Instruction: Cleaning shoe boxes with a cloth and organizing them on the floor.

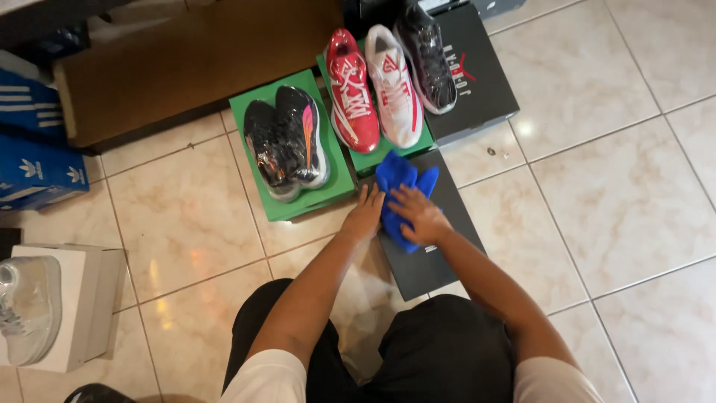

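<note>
I see a soft blue cloth on a matt black cardboard box, glossy plastic wrap on the black shoes, and polished floor tiles.

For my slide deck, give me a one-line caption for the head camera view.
Both hands, left and right, press a blue cloth onto a black box beside shoes on green boxes.

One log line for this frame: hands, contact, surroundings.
right hand: flat on blue cloth | left hand: on black box edge, beside cloth | cloth: on box lid | nearby: shoes on green boxes
</note>
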